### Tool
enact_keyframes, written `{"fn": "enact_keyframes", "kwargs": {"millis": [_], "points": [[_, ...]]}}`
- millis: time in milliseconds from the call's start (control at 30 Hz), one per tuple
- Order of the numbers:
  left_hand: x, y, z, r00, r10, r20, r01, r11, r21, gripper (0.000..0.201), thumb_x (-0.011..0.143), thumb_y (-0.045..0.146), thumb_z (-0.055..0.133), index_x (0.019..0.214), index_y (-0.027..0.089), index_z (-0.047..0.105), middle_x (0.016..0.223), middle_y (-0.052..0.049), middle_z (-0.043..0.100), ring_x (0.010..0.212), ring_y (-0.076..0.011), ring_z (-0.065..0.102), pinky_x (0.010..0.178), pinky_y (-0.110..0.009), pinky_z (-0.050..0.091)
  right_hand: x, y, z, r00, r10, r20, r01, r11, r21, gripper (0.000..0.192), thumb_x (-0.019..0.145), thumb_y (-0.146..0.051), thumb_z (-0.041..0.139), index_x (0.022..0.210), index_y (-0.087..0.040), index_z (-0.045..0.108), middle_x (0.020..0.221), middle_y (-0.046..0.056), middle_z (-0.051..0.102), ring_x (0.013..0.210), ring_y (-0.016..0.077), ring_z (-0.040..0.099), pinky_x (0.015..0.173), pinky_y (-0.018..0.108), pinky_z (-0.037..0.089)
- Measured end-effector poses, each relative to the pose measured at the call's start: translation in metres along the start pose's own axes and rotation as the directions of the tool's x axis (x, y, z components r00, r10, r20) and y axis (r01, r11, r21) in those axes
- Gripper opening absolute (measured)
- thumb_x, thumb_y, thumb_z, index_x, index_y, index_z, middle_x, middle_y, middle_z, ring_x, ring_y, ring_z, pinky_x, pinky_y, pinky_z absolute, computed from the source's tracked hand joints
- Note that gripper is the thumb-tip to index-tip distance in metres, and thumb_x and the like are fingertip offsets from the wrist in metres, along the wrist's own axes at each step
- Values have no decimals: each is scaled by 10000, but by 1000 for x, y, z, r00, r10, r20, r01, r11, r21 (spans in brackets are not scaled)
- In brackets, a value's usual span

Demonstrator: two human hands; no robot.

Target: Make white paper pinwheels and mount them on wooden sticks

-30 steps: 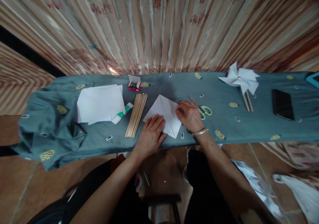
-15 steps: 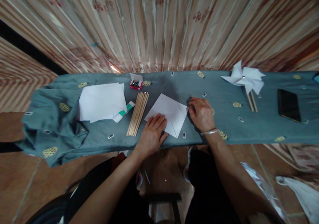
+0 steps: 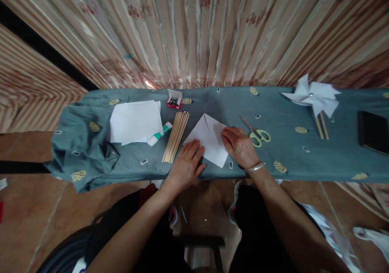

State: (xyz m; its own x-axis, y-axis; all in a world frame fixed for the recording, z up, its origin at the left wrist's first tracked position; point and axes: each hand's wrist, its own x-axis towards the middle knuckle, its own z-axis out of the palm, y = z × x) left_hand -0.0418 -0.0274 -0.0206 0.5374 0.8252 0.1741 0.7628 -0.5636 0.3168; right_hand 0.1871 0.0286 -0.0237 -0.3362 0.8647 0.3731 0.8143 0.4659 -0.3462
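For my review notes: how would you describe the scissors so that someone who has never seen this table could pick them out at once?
On the long table draped in blue-grey cloth, look just right of the creased white square of paper that both hands press flat. The small scissors with pale green handles lie there beside the right hand, untouched, metal blades pointing toward the curtain. Nothing else nearby has green loops.

Arms were bare, no sleeves visible; silver bangle (image 3: 254,167) circled right wrist; legs wore black trousers (image 3: 258,232).
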Motion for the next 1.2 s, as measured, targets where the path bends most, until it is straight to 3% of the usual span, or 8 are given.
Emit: {"fn": "enact_keyframes", "kwargs": {"millis": [300,567,667,800,967,1200], "points": [[-6,-10,-12,1000,-22,-14,23,996,81,436,934,332,519,1285,75,553,1382,-181,560,1347,-327,456,1131,-525,367,1,-2,1,999,-23,-27,22,999,-41,243,936,-202,458,973,-160,695,1072,121,699,979,263,612,906,405,502],[-6,-14,-24,992,-75,-106,80,996,41,343,931,284,515,1205,101,611,1308,-165,610,1275,-304,517,1102,-499,401,0,-1,2,999,-22,-36,22,1000,-2,253,933,-219,447,977,-171,692,1065,132,697,987,279,604,916,437,495],[-8,-27,-34,967,-155,-200,158,987,1,303,940,262,487,1184,149,625,1223,-126,652,1162,-259,577,1032,-443,463,0,0,2,999,-25,-34,25,1000,11,249,930,-235,453,973,-184,693,1050,127,699,980,288,607,917,457,493],[-17,-57,-51,876,-341,-342,369,929,19,302,907,284,511,1159,180,642,1132,-108,668,1079,-273,592,950,-431,497,0,0,2,999,-31,-34,31,999,9,245,927,-232,453,976,-183,688,1054,132,696,984,287,607,922,456,491],[-28,-81,-56,855,-427,-295,467,881,79,361,863,261,526,1190,146,626,1170,-125,664,1078,-286,603,954,-413,496,1,-1,2,999,-31,-24,31,999,-17,247,930,-217,448,979,-156,682,1060,149,693,996,288,599,920,445,490],[-26,-81,-55,848,-449,-284,483,873,62,353,828,247,516,1144,164,651,1113,-113,692,1046,-278,626,928,-400,508,1,-1,3,999,-5,-38,6,1000,26,233,929,-225,452,965,-182,679,1042,124,693,988,283,601,924,457,484]]}}
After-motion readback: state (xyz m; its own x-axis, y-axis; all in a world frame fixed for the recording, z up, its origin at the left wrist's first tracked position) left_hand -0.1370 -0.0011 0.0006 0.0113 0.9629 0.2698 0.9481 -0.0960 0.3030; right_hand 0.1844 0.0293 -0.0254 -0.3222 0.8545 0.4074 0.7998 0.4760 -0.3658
